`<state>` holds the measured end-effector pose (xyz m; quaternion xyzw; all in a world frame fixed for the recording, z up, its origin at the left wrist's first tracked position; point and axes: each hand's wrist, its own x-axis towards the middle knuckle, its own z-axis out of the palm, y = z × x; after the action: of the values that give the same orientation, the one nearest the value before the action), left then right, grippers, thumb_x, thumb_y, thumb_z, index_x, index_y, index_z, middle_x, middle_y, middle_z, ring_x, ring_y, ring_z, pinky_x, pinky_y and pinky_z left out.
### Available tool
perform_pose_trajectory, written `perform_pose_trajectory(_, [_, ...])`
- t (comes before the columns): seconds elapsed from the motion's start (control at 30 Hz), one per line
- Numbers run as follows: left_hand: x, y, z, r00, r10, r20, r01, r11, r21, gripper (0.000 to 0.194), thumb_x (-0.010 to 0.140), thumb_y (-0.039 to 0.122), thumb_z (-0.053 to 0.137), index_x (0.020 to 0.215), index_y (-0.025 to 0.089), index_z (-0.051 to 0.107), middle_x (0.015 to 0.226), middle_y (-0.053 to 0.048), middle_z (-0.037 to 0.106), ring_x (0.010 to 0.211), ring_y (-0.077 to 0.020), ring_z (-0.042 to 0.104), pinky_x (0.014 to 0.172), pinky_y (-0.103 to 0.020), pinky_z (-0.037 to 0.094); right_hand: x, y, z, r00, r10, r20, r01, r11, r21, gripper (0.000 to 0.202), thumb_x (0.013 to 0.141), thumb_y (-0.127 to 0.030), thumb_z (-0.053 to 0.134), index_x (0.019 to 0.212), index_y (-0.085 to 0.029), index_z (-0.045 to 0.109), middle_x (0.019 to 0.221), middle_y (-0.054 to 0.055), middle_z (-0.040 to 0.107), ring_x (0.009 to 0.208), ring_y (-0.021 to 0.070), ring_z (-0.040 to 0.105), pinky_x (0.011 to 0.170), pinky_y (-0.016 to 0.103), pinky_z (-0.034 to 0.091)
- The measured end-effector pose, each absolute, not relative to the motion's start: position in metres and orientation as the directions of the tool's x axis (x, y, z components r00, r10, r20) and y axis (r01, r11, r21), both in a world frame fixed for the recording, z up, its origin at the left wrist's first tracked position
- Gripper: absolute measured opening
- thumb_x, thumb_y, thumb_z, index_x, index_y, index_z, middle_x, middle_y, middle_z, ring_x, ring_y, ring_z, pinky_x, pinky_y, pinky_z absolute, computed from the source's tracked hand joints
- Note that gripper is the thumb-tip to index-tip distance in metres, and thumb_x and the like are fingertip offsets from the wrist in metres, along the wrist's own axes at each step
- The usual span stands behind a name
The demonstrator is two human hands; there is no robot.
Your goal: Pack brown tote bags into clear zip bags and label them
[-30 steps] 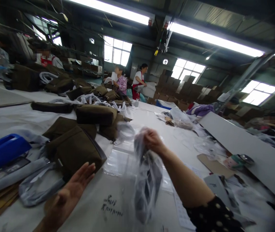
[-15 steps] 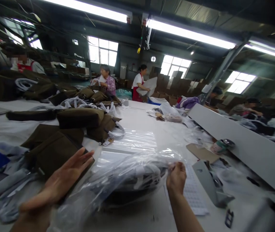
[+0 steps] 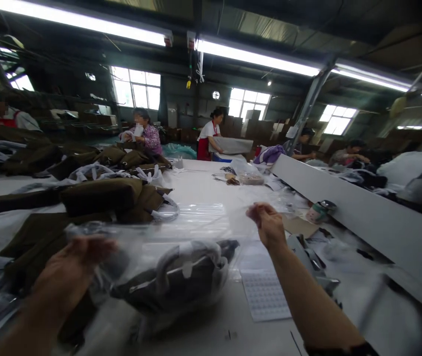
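A dark handbag (image 3: 185, 287) with wrapped, pale handles lies inside a clear plastic bag (image 3: 211, 296) on the white table in front of me. My right hand (image 3: 270, 225) pinches the right side of the plastic bag's upper edge, which stretches between both hands. My left hand (image 3: 75, 264), smeared by motion, has its fingers closed at the bunched left side of that edge. Beyond the handbag, flat clear plastic bags (image 3: 199, 217) are stacked on the table.
Several olive-brown handbags (image 3: 100, 198) are heaped on the left. A printed sheet (image 3: 266, 294) lies right of the plastic bag. Farther right are a cup (image 3: 320, 211) and a white board (image 3: 329, 207). Co-workers, one in a red apron (image 3: 204, 148), stand beyond the table.
My left hand has gone from open, fingers spread, to closed at the plastic bag's edge. My right hand has raised its side, spreading the edge taut. The camera has turned slightly right.
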<state>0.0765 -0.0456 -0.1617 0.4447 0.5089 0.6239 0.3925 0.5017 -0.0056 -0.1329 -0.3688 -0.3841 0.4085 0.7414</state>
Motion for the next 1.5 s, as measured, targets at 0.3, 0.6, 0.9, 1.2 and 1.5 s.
perform_pose_trajectory(0.3, [0.09, -0.006, -0.062, -0.181, 0.934, 0.309, -0.137, -0.335, 0.932, 0.048, 0.083, 0.054, 0.05, 0.094, 0.007, 0.054, 0.078, 0.001, 0.065, 0.079, -0.0164, 0.063, 0.096, -0.052, 0.036, 0.526, 0.024, -0.06, 0.342, 0.913, 0.225, -0.477, 0.375, -0.795, 0.012, 0.079, -0.027, 0.061, 0.072, -0.019, 0.054, 0.063, -0.003, 0.062, 0.058, 0.0103, 0.061, 0.062, 0.026, 0.052])
perform_pose_trajectory(0.6, [0.077, -0.093, -0.255, 0.448, 0.836, -0.317, 0.284, 0.203, 0.937, 0.046, 0.075, 0.057, 0.054, 0.077, 0.016, 0.073, 0.084, -0.008, 0.072, 0.086, -0.0262, 0.065, 0.089, -0.041, 0.045, 0.549, -0.124, -0.281, -0.029, 0.977, -0.212, 0.075, -0.209, -0.975, 0.034, 0.063, -0.05, 0.067, 0.064, -0.017, 0.06, 0.047, -0.002, 0.056, 0.044, 0.0148, 0.051, 0.049, 0.027, 0.042])
perform_pose_trajectory(0.9, [0.061, -0.121, -0.293, 0.542, 0.801, -0.254, 0.289, 0.106, 0.951, 0.011, 0.064, 0.031, 0.069, 0.066, 0.021, 0.073, 0.076, -0.008, 0.07, 0.081, -0.0271, 0.063, 0.079, -0.038, 0.048, 0.428, -0.179, -0.261, -0.543, 0.837, -0.066, 0.611, 0.34, -0.715, 0.055, 0.065, -0.037, 0.069, 0.116, -0.021, 0.054, 0.107, 0.009, 0.059, 0.099, 0.0247, 0.055, 0.086, 0.036, 0.045])
perform_pose_trajectory(1.2, [0.102, -0.095, -0.238, 0.498, 0.867, -0.018, 0.585, -0.32, 0.745, 0.022, 0.082, 0.035, 0.052, 0.079, 0.02, 0.069, 0.077, -0.002, 0.066, 0.075, -0.0171, 0.06, 0.074, -0.026, 0.046, 0.349, -0.211, -0.345, -0.515, 0.774, -0.367, 0.725, 0.166, -0.668, 0.021, 0.077, -0.017, 0.052, 0.09, -0.018, 0.068, 0.086, 0.006, 0.069, 0.078, 0.021, 0.063, 0.068, 0.026, 0.045])
perform_pose_trajectory(1.5, [0.227, -0.052, -0.28, 0.358, 0.823, 0.441, 0.817, -0.505, 0.279, 0.02, 0.086, 0.03, 0.05, 0.076, 0.017, 0.06, 0.072, -0.004, 0.057, 0.068, -0.0164, 0.055, 0.065, -0.028, 0.042, 0.356, -0.207, -0.359, -0.311, 0.64, -0.702, 0.093, -0.715, -0.693, 0.02, 0.08, -0.03, 0.052, 0.087, -0.016, 0.065, 0.087, 0.002, 0.067, 0.027, 0.0011, 0.032, 0.028, 0.018, 0.016])
